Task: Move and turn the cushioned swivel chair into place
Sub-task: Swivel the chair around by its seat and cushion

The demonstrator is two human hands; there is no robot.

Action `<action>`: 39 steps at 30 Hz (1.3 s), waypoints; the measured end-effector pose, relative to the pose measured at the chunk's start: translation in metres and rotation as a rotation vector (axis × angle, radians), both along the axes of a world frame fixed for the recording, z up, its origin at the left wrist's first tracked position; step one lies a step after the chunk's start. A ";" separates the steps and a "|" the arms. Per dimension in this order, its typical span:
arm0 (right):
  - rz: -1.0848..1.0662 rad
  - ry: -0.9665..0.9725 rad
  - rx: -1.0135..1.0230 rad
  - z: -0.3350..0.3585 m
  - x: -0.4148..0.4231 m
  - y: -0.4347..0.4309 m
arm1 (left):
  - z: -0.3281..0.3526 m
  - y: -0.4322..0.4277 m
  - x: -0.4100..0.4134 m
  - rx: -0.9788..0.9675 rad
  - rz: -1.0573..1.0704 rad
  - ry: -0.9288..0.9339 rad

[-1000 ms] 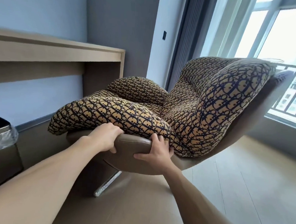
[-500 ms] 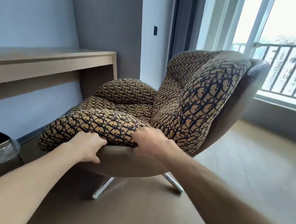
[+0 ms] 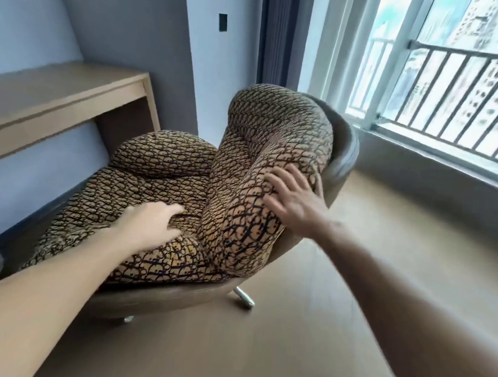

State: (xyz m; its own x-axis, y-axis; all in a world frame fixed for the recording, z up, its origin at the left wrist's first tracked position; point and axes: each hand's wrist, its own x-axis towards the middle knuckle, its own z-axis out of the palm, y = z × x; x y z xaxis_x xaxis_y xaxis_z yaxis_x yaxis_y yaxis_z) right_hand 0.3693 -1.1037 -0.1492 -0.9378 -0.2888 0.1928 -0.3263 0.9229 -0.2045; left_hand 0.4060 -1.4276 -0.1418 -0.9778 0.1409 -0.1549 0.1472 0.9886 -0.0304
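Chair [image 3: 341, 153]: stands on the floor [image 3: 353, 282] between desk [image 3: 58, 98] and window [image 3: 452, 84]; brown shell under a loose patterned cushion [image 3: 161, 165]; metal foot [image 3: 244, 297] shows beneath
Handling: likely heavy as a whole, yet free to turn on its swivel; shell stiff and smooth, maybe slippery; cushion soft and apt to slide or bunch under a push
Where to hold: the shell rim gives the surer grip; the cushion alone would give way
Left hand [image 3: 149, 223]: laid on the seat cushion, fingers loosely curled, pressing rather than clamped; seat lies straight under it
Right hand [image 3: 295, 197]: fingers spread apart, flat against the near side of the back cushion; shell edge just beyond the fingertips; not closed on anything
Step, as judged: pushing the back round to turn the seat; image blurred, so exact contact is uncertain
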 end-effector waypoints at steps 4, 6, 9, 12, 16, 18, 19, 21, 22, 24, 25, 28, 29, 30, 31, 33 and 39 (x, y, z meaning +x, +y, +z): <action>0.093 -0.138 0.016 0.006 -0.012 0.007 | 0.051 0.080 -0.010 0.260 0.057 -0.006; 0.189 -0.258 0.044 0.023 -0.013 0.020 | 0.068 0.115 -0.005 0.344 0.069 -0.097; 0.282 -0.414 0.070 0.040 -0.013 0.033 | 0.087 0.153 -0.005 0.359 0.058 -0.221; 0.331 -0.478 0.102 0.046 -0.007 0.032 | 0.097 0.171 -0.013 0.388 0.078 -0.246; 0.436 -0.548 0.100 0.056 -0.010 0.025 | 0.115 0.177 -0.035 0.527 0.213 -0.211; 0.554 -0.595 0.046 0.068 -0.023 0.037 | 0.121 0.178 -0.054 0.653 0.290 -0.185; 0.603 -0.590 0.010 0.077 -0.034 0.049 | 0.123 0.179 -0.068 0.707 0.328 -0.173; 0.607 -0.499 -0.065 0.097 -0.067 0.083 | 0.120 0.185 -0.099 0.766 0.386 -0.154; 0.552 -0.418 -0.100 0.104 -0.086 0.103 | 0.116 0.191 -0.113 0.782 0.405 -0.147; 0.391 -0.256 -0.122 0.114 -0.140 0.149 | 0.103 0.211 -0.149 0.814 0.436 -0.142; 0.318 -0.220 -0.083 0.119 -0.171 0.172 | 0.094 0.223 -0.167 0.810 0.442 -0.150; 0.259 -0.271 0.263 0.131 -0.255 0.228 | 0.063 0.261 -0.199 0.675 0.439 -0.310; 0.288 -0.301 0.391 0.132 -0.281 0.241 | 0.050 0.272 -0.205 0.608 0.461 -0.387; 0.328 -0.316 0.482 0.132 -0.303 0.248 | 0.038 0.278 -0.208 0.548 0.487 -0.428; 0.376 -0.318 0.538 0.132 -0.323 0.249 | 0.028 0.281 -0.210 0.507 0.510 -0.436; 0.464 -0.311 0.602 0.131 -0.353 0.245 | 0.015 0.279 -0.212 0.472 0.530 -0.428; 0.722 -0.280 0.697 0.126 -0.406 0.233 | 0.022 0.276 -0.211 0.444 0.541 -0.439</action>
